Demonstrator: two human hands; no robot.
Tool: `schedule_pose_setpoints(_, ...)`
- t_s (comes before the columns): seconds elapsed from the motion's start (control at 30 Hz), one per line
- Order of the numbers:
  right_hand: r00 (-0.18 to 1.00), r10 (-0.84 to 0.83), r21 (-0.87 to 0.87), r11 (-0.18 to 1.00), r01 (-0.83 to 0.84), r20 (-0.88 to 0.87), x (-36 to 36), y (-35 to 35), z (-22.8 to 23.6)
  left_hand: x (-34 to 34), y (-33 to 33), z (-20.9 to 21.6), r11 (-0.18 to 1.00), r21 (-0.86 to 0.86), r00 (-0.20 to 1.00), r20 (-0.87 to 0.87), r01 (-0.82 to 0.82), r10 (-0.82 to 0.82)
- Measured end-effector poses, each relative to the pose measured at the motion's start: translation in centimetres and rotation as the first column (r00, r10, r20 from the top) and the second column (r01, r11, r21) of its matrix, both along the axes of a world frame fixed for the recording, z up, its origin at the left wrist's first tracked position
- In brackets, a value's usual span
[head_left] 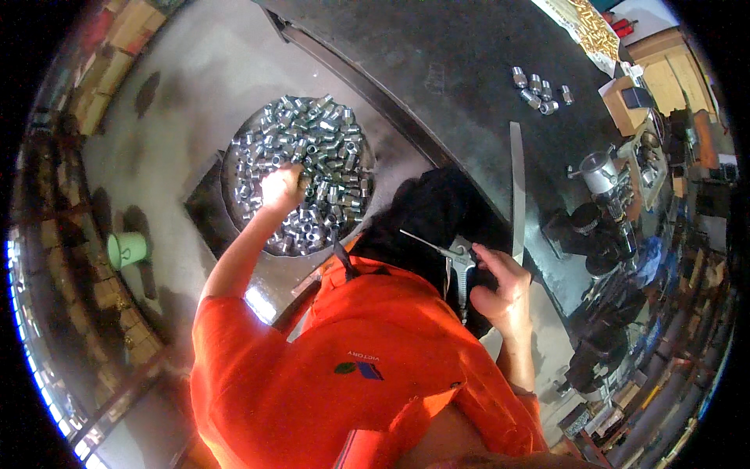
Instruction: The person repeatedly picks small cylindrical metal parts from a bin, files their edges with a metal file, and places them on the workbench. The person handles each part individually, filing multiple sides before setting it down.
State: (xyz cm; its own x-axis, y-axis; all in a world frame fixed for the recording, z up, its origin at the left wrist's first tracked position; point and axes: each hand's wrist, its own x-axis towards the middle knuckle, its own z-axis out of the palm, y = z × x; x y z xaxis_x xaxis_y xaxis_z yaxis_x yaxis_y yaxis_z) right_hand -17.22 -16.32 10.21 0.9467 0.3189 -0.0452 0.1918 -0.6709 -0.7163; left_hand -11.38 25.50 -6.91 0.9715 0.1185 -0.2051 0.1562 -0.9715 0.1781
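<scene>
And here's the left grip [283,187], hemmed in by packed metal fittings [273,129] inside the round tray's rim [227,199], with open air straight above it. Over toward the right grip [504,289], the air gun's thin nozzle [426,242] pokes into the gap. Up on the bench [375,39], a broad bare stretch lies left of the long metal strip [517,172]; a small fitting cluster [535,84] interrupts farther out, and black equipment [600,246] blocks the right.
</scene>
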Motion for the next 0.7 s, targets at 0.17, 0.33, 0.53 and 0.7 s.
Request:
schedule_pose_setpoints(0.17, 0.999, 0.031, 0.0, 1.0, -0.031, 0.038, -0.3, 0.0, -0.1, 0.5, -0.8, -0.8, 0.996, -0.015, 0.995, -0.045, -0.09, 0.089)
schedule_pose_setpoints(0.33, 1.0, 0.016, 0.013, 1.0, -0.016, 0.027, -0.3, -0.2, 0.2, 0.3, 0.1, 0.1, 0.999, -0.027, 0.997, 0.08, 0.02, -0.017)
schedule_pose_setpoints(0.53, 0.997, 0.045, -0.026, 0.999, -0.044, 0.066, 0.0, -0.1, 0.6, 4.2, -5.8, 7.8, 0.954, -0.141, 0.929, 0.304, 0.264, -0.212)
schedule_pose_setpoints(0.7, 0.993, 0.067, -0.032, 0.997, -0.064, 0.095, -0.1, -0.1, 1.2, 9.7, -12.7, 11.7, 0.858, -0.236, 0.858, 0.371, 0.457, -0.355)
